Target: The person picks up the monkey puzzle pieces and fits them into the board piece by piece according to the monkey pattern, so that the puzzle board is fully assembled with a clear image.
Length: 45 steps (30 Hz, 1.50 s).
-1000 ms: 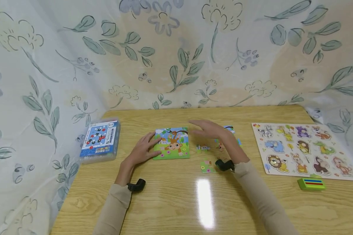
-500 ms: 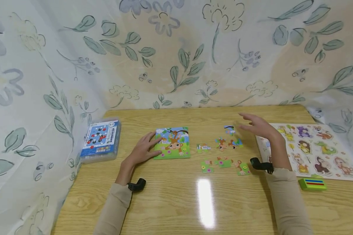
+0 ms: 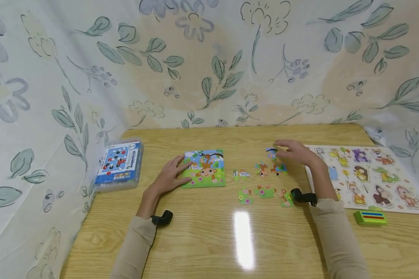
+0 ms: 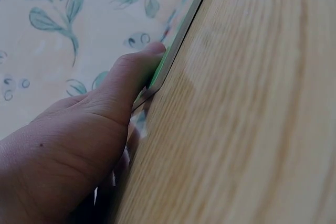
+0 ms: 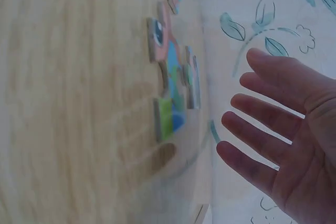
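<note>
A square picture board (image 3: 206, 174) with a monkey on it lies in the middle of the table, in the head view. My left hand (image 3: 167, 176) rests against its left side with fingers extended; in the left wrist view the thumb (image 4: 131, 72) lies at the board's edge. Right of the board are several loose jigsaw pieces, including a house piece (image 3: 241, 175), a flower piece (image 3: 245, 196) and a blue branch piece (image 3: 270, 152). My right hand (image 3: 296, 152) hovers beside the branch piece, holding nothing. The right wrist view shows its fingers spread above the tabletop.
A clear box with a blue molecule-model label (image 3: 120, 162) sits at the back left. An animal peg board (image 3: 366, 178) covers the right side, partly behind my right forearm. A small green block (image 3: 371, 218) stands before it. Patterned cloth (image 3: 209, 77) hangs behind the table.
My right hand first swung right from beside the monkey board, uncovering the loose pieces, then came slightly back left toward the branch piece. My left hand has stayed on the board.
</note>
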### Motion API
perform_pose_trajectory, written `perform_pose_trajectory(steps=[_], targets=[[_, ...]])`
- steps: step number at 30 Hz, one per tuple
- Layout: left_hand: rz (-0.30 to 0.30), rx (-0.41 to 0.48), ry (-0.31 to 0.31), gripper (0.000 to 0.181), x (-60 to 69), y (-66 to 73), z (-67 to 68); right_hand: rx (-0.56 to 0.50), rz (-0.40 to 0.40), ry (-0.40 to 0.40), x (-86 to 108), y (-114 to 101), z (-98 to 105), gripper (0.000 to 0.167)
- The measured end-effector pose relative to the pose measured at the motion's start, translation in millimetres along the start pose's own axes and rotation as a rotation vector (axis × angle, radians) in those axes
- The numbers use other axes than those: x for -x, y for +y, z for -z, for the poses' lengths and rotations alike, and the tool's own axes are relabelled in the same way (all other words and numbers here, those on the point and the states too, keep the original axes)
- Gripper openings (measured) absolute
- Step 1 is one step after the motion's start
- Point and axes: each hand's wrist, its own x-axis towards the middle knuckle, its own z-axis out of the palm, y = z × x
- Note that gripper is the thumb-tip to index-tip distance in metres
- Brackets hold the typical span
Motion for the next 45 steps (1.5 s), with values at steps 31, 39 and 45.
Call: perform_pose_trajectory(steps=[31,39,45], targets=[[0.017,0.011,-0.008,0.067,-1.1,3.2,1.4,0.221,0.016,-0.048,-15.5,-6.5,-20.6,0.045],[0.007,0.004,-0.008,0.068,-1.1,1.3,0.9,0.28,0.001,-0.05,-16.3,-4.7,-19.4,0.043],[0.019,0.009,-0.011,0.068,-1.7,-0.8,-0.3,0.354,0.023,-0.026,-16.8,-2.6,-20.0,0.04]])
